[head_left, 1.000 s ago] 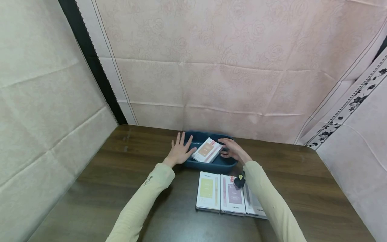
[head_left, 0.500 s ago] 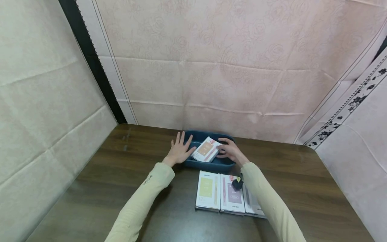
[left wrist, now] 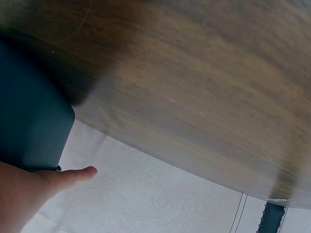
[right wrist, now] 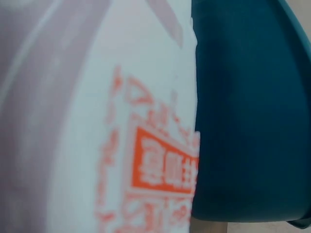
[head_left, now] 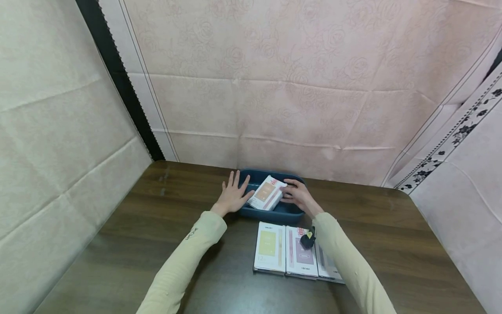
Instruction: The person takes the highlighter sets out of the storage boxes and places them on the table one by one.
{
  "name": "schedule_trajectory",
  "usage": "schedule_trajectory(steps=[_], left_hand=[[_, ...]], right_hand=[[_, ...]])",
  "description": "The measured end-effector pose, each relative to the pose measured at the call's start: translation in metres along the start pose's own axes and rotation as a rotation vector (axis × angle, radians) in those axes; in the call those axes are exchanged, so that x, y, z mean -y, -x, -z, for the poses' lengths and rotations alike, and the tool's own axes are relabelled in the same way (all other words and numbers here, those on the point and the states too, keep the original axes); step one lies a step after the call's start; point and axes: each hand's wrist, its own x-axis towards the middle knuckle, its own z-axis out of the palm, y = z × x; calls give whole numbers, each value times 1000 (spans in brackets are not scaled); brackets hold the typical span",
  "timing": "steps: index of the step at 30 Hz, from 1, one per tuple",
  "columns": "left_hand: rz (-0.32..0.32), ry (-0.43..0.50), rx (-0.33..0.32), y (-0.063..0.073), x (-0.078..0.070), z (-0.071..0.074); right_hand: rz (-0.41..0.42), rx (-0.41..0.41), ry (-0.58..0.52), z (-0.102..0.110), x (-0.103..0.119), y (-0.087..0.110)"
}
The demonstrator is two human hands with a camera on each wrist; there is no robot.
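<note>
A dark blue bin point(head_left: 288, 216) stands near the table's far edge. Inside it, a white book-like pack point(head_left: 267, 192) with an orange panel lies at a slant. My right hand point(head_left: 300, 195) reaches into the bin from the right, its fingers against the pack's right edge. Spread wide, my left hand point(head_left: 232, 196) rests at the bin's left end. From the left wrist, one finger point(left wrist: 70, 179) shows beside the bin point(left wrist: 34, 116). The right wrist view has a pack with red print point(right wrist: 160, 165) beside the bin's blue wall point(right wrist: 252, 121); the right hand is out of that view.
In front of the bin, a row of white packs lies side by side: one with a green panel point(head_left: 268, 246), one with a purple panel point(head_left: 304, 257), and one partly under the right sleeve point(head_left: 327, 266). The brown wood-grain table point(head_left: 117, 257) ends at hanging cloths point(head_left: 274, 109).
The pack in the bin has turned slightly more upright and shifted a little left. My right hand has moved left to its edge. The left hand stays put.
</note>
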Motion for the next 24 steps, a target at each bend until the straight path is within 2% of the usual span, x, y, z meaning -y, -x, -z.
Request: schedule_trajectory(steps=[8, 14, 24], left_hand=[[2, 15, 8, 1, -1, 2], [3, 16, 14, 1, -1, 2], [-4, 17, 0, 1, 0, 1]], right_hand=[[-11, 34, -64, 3, 1, 3], [-19, 11, -113, 3, 3, 4], [31, 21, -24, 5, 5, 8]])
